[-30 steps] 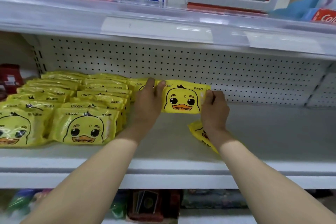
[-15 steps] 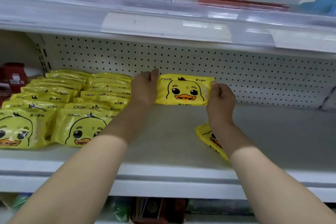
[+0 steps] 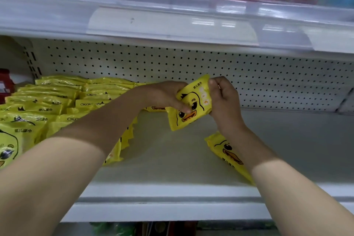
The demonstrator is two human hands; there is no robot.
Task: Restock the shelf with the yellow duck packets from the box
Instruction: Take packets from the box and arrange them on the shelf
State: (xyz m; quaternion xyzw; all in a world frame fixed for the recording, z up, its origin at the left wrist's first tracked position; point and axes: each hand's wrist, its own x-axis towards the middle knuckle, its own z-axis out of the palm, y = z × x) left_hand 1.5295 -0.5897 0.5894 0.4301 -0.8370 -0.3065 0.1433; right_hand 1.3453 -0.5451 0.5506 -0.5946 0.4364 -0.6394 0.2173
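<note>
Head view. Grips a glossy yellow plastic packet (image 3: pixel 193 105) printed with a duck face in both hands, above the white metal shelf board (image 3: pixel 172 159). With the left hand (image 3: pixel 164 95), presses the thumb across the duck's eye, fingers curled behind the left edge. With the right hand (image 3: pixel 224 101), pinches the right edge near the top corner, fingers curled tight. Tilted, right corner high, in front of the white perforated back panel (image 3: pixel 268 74). At the left, rows of the same yellow packets (image 3: pixel 47 99); near, partly under the right forearm, one loose packet (image 3: pixel 226 151). Half a second earlier, held level and face-on at the far back, one hand at each end; now tilted and nearer.
</note>
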